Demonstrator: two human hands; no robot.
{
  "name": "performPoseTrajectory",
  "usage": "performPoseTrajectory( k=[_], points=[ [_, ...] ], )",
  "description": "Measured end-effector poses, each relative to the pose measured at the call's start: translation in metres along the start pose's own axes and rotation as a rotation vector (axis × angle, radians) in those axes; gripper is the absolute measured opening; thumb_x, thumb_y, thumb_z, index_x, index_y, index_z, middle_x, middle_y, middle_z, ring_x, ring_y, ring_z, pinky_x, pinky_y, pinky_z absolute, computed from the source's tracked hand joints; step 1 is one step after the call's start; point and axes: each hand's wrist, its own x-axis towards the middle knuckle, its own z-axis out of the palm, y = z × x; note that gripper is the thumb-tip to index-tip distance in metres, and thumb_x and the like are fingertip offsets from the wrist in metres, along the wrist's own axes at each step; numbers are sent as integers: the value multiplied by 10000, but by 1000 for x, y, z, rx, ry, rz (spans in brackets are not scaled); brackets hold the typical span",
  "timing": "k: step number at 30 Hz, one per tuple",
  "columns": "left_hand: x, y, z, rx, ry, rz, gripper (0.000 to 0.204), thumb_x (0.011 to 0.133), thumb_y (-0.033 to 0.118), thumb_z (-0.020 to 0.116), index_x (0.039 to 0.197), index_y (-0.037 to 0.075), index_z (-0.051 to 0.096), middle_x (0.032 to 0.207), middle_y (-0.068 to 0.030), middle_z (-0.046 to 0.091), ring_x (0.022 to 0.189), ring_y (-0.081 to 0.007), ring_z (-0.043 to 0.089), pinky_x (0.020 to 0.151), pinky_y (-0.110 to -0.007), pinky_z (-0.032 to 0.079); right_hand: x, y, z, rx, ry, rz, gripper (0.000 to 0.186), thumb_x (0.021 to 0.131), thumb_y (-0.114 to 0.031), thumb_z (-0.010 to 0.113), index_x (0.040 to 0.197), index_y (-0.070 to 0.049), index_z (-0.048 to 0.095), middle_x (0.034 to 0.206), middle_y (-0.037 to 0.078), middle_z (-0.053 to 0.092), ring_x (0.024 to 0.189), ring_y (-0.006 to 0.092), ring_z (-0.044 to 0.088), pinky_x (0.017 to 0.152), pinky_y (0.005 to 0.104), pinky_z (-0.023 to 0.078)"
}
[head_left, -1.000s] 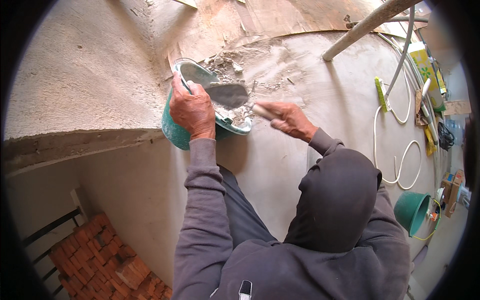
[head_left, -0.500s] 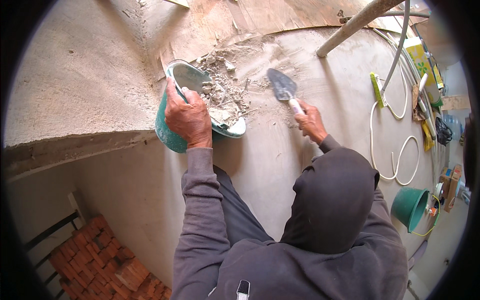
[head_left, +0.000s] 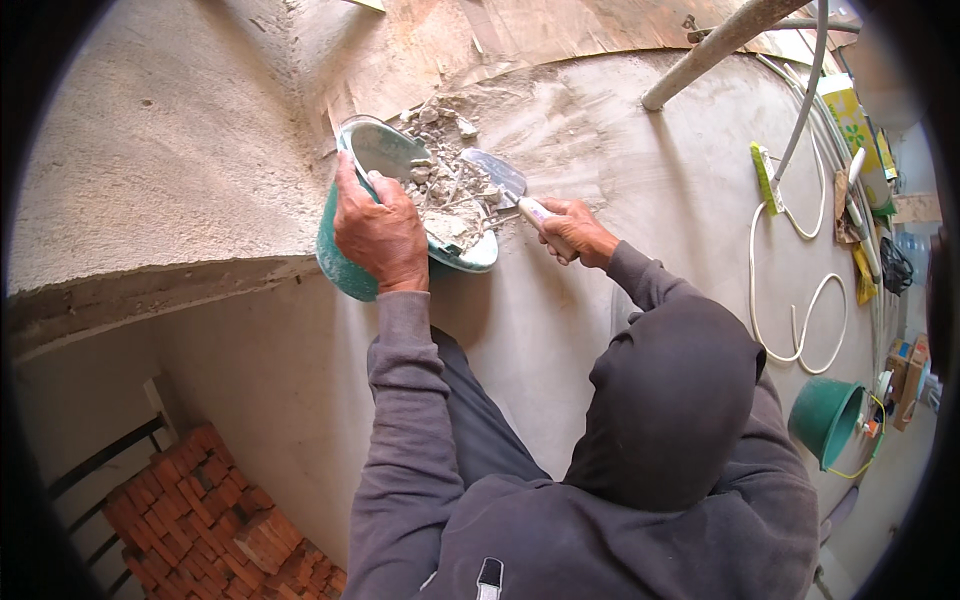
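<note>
Green bucket [head_left: 345, 255] lay tilted, mouth against rubble [head_left: 440, 192]; we judged loosened hold could roll it, spilling bits. Left hand [head_left: 382, 235] clasped rim; right hand [head_left: 578, 230] wrapped trowel [head_left: 508, 182] handle; hasty sweep could clip rim. Bucket's bottom hidden from us; blade's contact with rubble unclear.

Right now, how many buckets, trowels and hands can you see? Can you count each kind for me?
Buckets: 2 (the held green bucket and the other green bucket at the far right)
Trowels: 1 (the trowel)
Hands: 2 (the left hand and the right hand)
Total: 5
</note>
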Motion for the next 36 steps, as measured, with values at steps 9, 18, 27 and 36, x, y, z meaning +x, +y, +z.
performPoseTrajectory(
  k=[9,18,27,36],
  points=[
    [-5,-1,-9,7,11,11,405,868,98,570,1253,-25,594,1079,-227,697,918,-388,691,808,-449,540,-35,-23,7,-109,-99,-60,654,786,-22,551,1433,-107,516,785,97,634,567,147,586,455,298,502],
    [-12,7,-16,-101,-55,-40,503,814,60,625,1296,-43,529,1032,-259,687,903,-417,682,807,-466,535,-46,-28,19,-798,18,-810,642,764,-80,603,1401,-95,526,1036,187,679,880,309,671,812,406,541],
    [-16,-10,-46,-133,-146,-93,475,807,56,597,1270,-46,571,1050,-229,693,947,-310,701,849,-395,544,-73,4,-43,31,75,-235,604,802,-124,501,1401,-46,503,821,57,622,632,112,596,509,256,488],
    [-18,-25,-67,-646,-260,-225,490,843,-83,543,1322,-157,468,1102,-172,680,952,-155,665,863,-256,516,-92,39,-35,-92,265,30,487,780,-150,553,1257,-65,601,755,14,598,598,94,561,517,255,473]
  ],
)
